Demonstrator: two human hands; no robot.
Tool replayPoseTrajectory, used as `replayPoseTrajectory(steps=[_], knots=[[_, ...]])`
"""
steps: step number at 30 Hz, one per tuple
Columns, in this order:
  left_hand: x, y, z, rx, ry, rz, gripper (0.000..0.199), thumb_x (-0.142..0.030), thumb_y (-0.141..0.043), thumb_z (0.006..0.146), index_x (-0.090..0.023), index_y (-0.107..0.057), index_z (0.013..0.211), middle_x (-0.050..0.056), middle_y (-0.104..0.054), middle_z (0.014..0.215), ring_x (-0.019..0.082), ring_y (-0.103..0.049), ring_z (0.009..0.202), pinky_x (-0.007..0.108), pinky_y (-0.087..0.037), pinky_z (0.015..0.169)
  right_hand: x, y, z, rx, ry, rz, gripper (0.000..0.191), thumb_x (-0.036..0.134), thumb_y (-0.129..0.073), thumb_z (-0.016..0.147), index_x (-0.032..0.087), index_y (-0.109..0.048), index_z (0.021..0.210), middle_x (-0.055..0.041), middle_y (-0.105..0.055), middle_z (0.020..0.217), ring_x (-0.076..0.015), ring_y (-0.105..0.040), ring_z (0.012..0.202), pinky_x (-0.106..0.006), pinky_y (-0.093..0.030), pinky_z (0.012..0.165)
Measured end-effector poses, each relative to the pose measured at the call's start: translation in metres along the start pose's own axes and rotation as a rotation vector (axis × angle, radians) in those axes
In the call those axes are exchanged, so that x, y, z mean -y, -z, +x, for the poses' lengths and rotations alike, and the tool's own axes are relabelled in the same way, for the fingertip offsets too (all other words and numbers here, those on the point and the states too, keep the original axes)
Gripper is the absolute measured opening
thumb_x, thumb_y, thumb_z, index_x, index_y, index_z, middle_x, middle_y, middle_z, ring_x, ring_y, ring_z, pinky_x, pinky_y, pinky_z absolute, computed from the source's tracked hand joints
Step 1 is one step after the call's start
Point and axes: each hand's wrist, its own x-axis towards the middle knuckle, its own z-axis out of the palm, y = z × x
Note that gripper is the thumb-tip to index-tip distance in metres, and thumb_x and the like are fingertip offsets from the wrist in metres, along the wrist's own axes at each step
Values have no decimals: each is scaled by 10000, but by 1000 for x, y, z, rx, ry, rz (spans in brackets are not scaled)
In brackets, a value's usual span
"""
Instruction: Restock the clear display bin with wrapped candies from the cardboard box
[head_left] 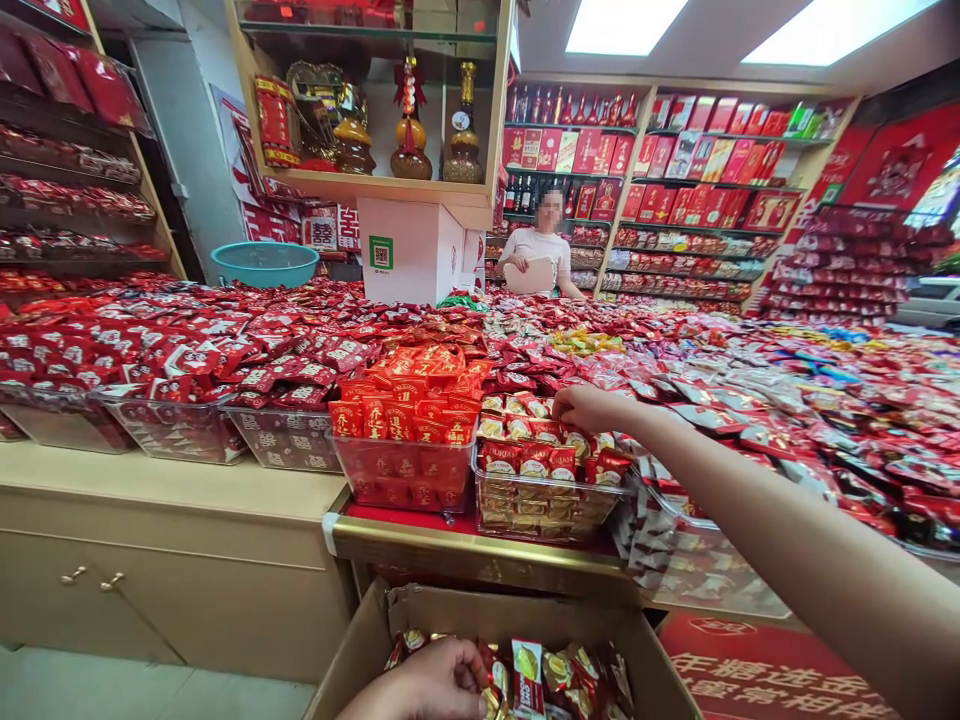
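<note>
My left hand is down inside an open cardboard box, its fingers curled against gold-and-red wrapped candies. A gold wrapper shows at its fingertips. My right hand reaches across to a clear plastic bin of red-and-gold packets marked DURIAN. Its fingers are bent and closed over the rear packets; what lies in them, if anything, is hidden. Beside that bin, on its left, stands another clear bin filled with bright red-orange packets.
More candy bins line the counter, with heaps of packets behind them. A blue-green basin and a white box with a QR code stand farther back. Another person holds a board near the bottle shelves.
</note>
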Motion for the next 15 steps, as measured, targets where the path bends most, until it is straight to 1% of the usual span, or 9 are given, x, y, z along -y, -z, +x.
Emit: replayPoseTrajectory(steps=[3, 6, 8, 10, 13, 15], knots=[[2, 0, 1, 7, -2, 27, 281, -280, -608, 528, -196, -589, 795, -30, -530, 618, 110, -462, 554, 226, -356, 515, 2, 4, 0, -26, -19, 17, 250, 88, -445, 650, 169, -623, 805, -24, -643, 774, -130, -550, 690, -186, -388, 577], [1, 0, 0, 6, 5, 53, 277, -278, -602, 538, -197, -589, 803, -24, -536, 641, 118, -470, 571, 230, -366, 522, 3, 9, 0, -40, -20, 47, 260, 108, -422, 676, 149, -610, 850, -34, -640, 776, -128, -545, 677, -187, -392, 569], [0, 1, -1, 15, 13, 68, 281, -271, -601, 541, -197, -590, 811, -22, -537, 648, 119, -469, 572, 228, -365, 517, 3, 10, 1, -23, -3, 69, 257, 118, -422, 677, 150, -607, 854, -28, -637, 769, -121, -542, 660, -182, -392, 549], [1, 1, -1, 21, 15, 75, 279, -267, -602, 542, -197, -594, 812, -22, -533, 650, 114, -461, 569, 223, -361, 510, 3, 8, 3, 11, 21, 84, 239, 116, -437, 663, 158, -615, 817, -13, -634, 733, -112, -539, 634, -175, -389, 527], [5, 1, 1, 19, 2, 79, 279, -264, -608, 539, -199, -597, 810, -23, -530, 654, 110, -453, 572, 218, -357, 512, 6, 4, 4, 59, 51, 102, 227, 109, -453, 642, 173, -622, 779, 9, -627, 673, -102, -535, 596, -171, -385, 510], [8, 0, 3, 25, 6, 84, 289, -264, -610, 533, -201, -596, 815, -23, -531, 651, 108, -451, 567, 218, -358, 509, 9, 4, 4, 76, 55, 113, 232, 107, -456, 640, 174, -622, 788, 11, -629, 667, -100, -540, 595, -173, -390, 515]])
